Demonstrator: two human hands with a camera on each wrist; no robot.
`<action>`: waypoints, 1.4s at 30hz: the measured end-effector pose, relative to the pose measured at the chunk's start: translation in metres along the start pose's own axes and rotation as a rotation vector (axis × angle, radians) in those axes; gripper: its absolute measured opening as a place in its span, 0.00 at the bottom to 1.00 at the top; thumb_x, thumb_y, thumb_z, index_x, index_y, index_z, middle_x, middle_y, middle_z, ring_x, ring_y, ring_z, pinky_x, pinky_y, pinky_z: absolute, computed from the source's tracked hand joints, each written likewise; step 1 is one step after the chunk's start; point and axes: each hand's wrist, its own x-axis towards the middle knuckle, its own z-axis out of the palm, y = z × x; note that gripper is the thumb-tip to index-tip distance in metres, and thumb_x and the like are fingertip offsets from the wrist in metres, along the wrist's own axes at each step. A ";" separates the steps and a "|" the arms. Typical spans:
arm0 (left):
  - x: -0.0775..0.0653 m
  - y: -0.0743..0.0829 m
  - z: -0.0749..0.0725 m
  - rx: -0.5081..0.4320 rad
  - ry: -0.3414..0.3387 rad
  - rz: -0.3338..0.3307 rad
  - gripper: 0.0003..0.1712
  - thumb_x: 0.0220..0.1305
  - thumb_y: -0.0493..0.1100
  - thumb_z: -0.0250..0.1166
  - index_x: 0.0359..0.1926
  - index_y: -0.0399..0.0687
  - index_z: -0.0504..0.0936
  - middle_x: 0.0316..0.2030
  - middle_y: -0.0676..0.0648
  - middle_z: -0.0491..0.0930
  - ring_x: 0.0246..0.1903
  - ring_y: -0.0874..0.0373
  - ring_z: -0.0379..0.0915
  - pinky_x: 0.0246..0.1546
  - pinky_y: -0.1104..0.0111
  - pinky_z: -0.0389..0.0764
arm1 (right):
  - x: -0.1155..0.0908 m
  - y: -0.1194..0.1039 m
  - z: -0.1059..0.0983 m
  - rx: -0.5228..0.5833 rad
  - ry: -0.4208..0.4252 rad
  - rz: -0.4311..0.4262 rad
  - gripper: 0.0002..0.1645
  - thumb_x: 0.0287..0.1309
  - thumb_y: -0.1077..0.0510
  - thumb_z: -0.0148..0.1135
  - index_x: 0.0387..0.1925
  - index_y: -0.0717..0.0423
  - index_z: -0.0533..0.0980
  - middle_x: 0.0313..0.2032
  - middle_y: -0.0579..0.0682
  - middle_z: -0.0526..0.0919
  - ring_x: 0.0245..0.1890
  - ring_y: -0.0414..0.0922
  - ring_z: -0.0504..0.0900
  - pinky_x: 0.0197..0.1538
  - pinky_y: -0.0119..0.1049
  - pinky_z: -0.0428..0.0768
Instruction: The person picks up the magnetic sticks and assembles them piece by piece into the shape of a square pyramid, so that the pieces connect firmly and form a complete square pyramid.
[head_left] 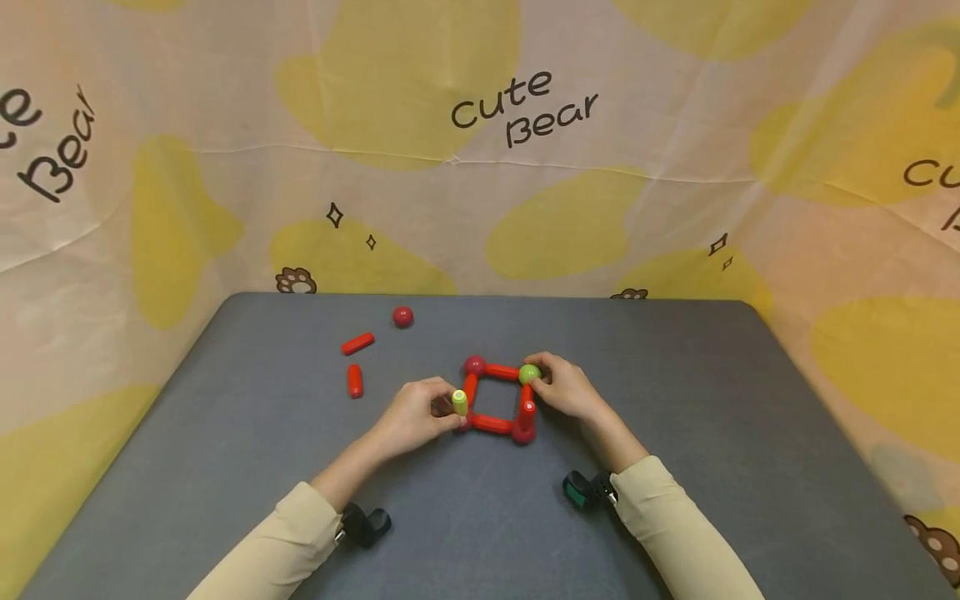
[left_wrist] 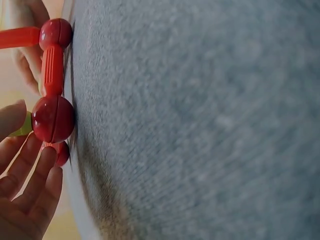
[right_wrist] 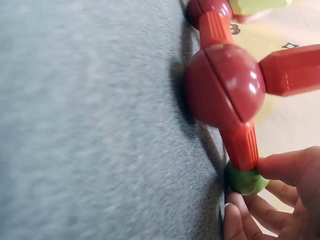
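A square of red rods and balls lies on the grey table (head_left: 660, 533), with a green ball (head_left: 529, 372) at its far right corner. Red balls form the other corners, among them the far left ball (head_left: 475, 365) and near right ball (head_left: 523, 432), from which a red rod (right_wrist: 295, 70) stands up. My left hand (head_left: 412, 410) holds a yellow-green rod (head_left: 460, 403) upright at the near left red ball (left_wrist: 52, 119), its fingertips against that ball. With thumb and fingers, my right hand (head_left: 566, 388) grips the green ball.
Left of the square lie two loose red rods, a slanted rod (head_left: 357, 343) and a nearer rod (head_left: 355, 381). A loose red ball (head_left: 402, 317) sits near the far edge. Behind the table hangs a patterned cloth (head_left: 420, 100).
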 end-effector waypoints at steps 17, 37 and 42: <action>-0.006 0.014 0.012 -0.037 -0.066 0.087 0.09 0.46 0.40 0.73 0.30 0.50 0.80 0.28 0.56 0.76 0.29 0.64 0.78 0.31 0.73 0.78 | 0.019 -0.008 0.001 0.064 -0.100 0.012 0.20 0.58 0.57 0.59 0.52 0.55 0.75 0.45 0.55 0.79 0.34 0.45 0.77 0.39 0.37 0.73; 0.014 -0.008 -0.012 -0.083 0.075 -0.004 0.10 0.50 0.37 0.69 0.36 0.46 0.83 0.35 0.49 0.81 0.34 0.57 0.78 0.34 0.68 0.79 | -0.024 0.014 -0.007 0.091 -0.061 -0.012 0.22 0.56 0.63 0.56 0.54 0.57 0.71 0.47 0.55 0.80 0.33 0.42 0.80 0.32 0.32 0.74; 0.026 -0.014 -0.010 -0.080 0.108 -0.055 0.12 0.50 0.38 0.70 0.38 0.47 0.84 0.37 0.49 0.81 0.34 0.57 0.79 0.34 0.69 0.80 | -0.039 0.014 -0.009 0.090 -0.090 -0.025 0.23 0.56 0.63 0.56 0.55 0.55 0.71 0.38 0.51 0.81 0.28 0.39 0.76 0.28 0.30 0.72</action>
